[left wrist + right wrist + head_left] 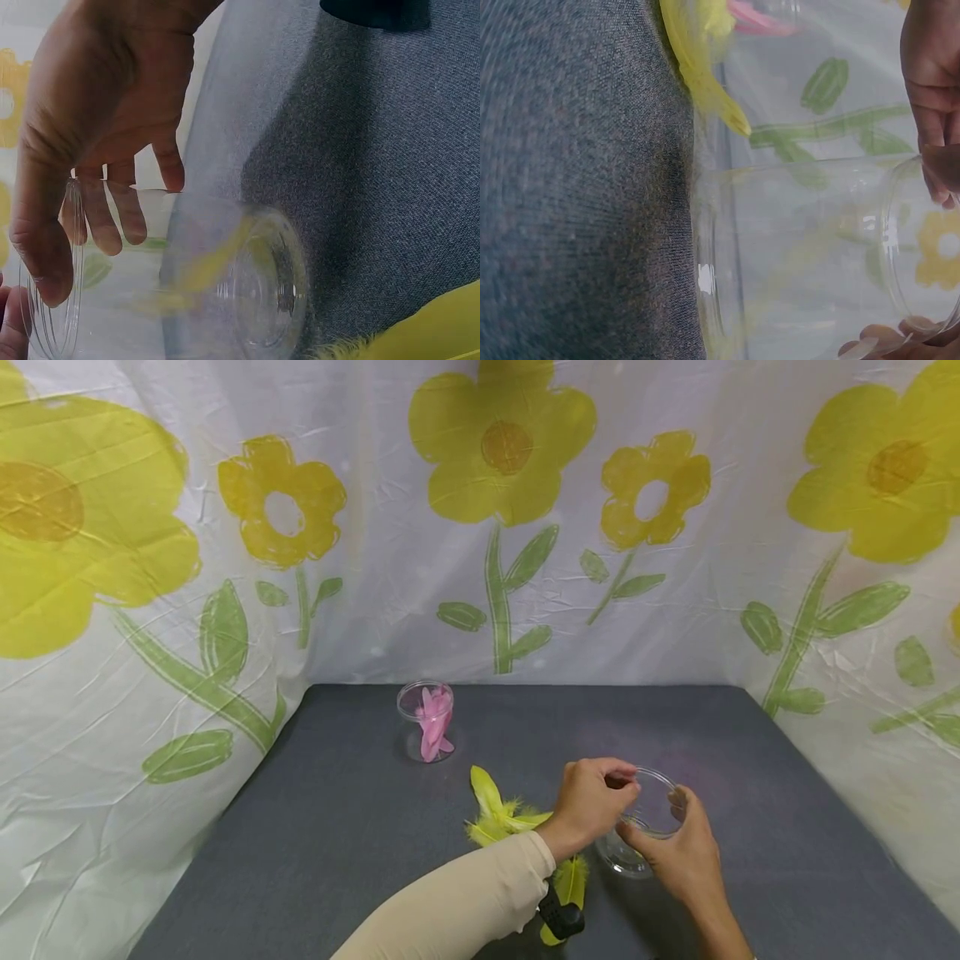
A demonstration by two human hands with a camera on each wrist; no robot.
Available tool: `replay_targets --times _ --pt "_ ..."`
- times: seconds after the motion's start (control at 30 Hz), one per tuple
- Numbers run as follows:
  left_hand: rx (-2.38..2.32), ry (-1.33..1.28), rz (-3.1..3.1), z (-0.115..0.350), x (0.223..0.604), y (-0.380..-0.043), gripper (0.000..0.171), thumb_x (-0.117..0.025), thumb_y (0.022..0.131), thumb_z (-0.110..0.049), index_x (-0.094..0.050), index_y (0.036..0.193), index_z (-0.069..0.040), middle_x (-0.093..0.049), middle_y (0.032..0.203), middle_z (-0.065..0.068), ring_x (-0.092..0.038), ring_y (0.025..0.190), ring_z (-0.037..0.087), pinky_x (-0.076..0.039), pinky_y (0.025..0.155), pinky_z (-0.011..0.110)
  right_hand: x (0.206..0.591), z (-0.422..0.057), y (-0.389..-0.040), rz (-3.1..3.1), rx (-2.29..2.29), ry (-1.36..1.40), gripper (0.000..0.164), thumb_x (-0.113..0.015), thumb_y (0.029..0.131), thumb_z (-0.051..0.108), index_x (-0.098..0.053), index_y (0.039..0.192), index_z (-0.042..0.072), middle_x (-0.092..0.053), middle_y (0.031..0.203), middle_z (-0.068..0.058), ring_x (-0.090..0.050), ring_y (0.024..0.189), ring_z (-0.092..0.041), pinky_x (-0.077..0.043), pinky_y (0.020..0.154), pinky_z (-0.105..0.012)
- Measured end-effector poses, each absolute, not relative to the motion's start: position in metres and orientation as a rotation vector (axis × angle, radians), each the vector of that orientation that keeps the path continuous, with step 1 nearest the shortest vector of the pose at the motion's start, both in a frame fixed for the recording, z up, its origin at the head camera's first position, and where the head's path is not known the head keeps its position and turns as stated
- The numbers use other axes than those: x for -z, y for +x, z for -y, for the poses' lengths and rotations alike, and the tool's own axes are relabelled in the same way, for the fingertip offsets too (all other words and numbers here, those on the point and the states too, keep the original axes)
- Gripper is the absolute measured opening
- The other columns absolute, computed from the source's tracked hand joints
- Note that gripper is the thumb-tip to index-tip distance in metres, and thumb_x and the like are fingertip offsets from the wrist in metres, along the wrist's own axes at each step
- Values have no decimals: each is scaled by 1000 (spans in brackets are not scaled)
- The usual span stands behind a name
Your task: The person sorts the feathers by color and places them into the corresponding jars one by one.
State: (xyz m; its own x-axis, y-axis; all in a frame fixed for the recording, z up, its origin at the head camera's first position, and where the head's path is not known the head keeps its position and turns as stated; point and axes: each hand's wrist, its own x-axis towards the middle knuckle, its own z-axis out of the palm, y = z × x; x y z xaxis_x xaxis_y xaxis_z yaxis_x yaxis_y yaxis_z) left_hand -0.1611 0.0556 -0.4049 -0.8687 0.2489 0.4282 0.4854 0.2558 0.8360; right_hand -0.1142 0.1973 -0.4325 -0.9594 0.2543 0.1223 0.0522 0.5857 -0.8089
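A clear plastic jar (626, 860) is between my hands at the right of the table in the head view, its round mouth tilted up. My right hand (686, 847) grips it just below the rim, thumb on the near side, fingers behind. At the mouth's left edge, my left hand (596, 797) pinches with thumb and fingertips on the rim. Yellow feathers (491, 814) lie left of the jar, partly covered by my left forearm. A blurred yellow streak (202, 274) shows through the jar wall; whether it is inside, I cannot tell.
Another clear jar (412, 743) stands at the back left with pink feathers (435, 722) in it. The dark grey table (300, 852) is enclosed by a white curtain (375, 527) printed with yellow flowers. More yellow feather (572, 881) lies near a black wrist camera (561, 917).
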Motion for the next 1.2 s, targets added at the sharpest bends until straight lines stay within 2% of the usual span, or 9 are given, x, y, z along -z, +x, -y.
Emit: replay_targets --times 0.27,0.47,0.67,0.8,0.9,1.2 --pt "1719 -672 2320 -53 403 -162 16 -73 86 -7 -75 102 -9 -70 86 -8 -61 74 -4 -49 67 15 431 -196 -114 2622 -1311 -276 107 -85 71 44 -24 145 -4 -38 141 -28 -36 128 -44 -32 97 -62" --pt "1858 -620 2210 -37 399 -169 16 -74 84 -5 -74 100 -5 -70 83 -5 -63 71 0 -52 62 18 431 -194 -115 2634 -1313 -292 109 -85 71 43 -21 146 -4 -36 142 -30 -35 129 -45 -32 97 -63" --pt "1998 -506 2119 -2 394 -180 18 -73 84 -4 -74 102 -5 -70 84 0 -67 69 10 -56 64 29 431 -193 -116 2621 -1309 -303 112 -86 69 44 -22 146 -5 -36 141 -30 -35 128 -45 -32 98 -63" --pt "2088 -430 2056 24 393 -187 19 -73 84 -2 -72 103 -2 -70 87 7 -69 72 22 -57 66 36 430 -194 -114 2610 -1311 -280 111 -86 69 44 -23 146 -5 -37 141 -29 -35 129 -44 -32 98 -62" --pt "2118 -390 2014 40 393 -190 20 -72 85 -1 -71 104 1 -69 89 13 -68 76 28 -57 68 36 430 -196 -113 2601 -1307 -265 111 -86 69 44 -23 146 -5 -38 140 -29 -36 129 -44 -32 98 -61" --pt "2155 -253 1938 78 405 -192 21 -70 83 5 -69 104 7 -67 87 17 -68 70 23 -57 67 34 432 -196 -112 2640 -1317 -279 115 -84 69 49 -19 148 -4 -35 142 -29 -34 129 -44 -31 98 -62"
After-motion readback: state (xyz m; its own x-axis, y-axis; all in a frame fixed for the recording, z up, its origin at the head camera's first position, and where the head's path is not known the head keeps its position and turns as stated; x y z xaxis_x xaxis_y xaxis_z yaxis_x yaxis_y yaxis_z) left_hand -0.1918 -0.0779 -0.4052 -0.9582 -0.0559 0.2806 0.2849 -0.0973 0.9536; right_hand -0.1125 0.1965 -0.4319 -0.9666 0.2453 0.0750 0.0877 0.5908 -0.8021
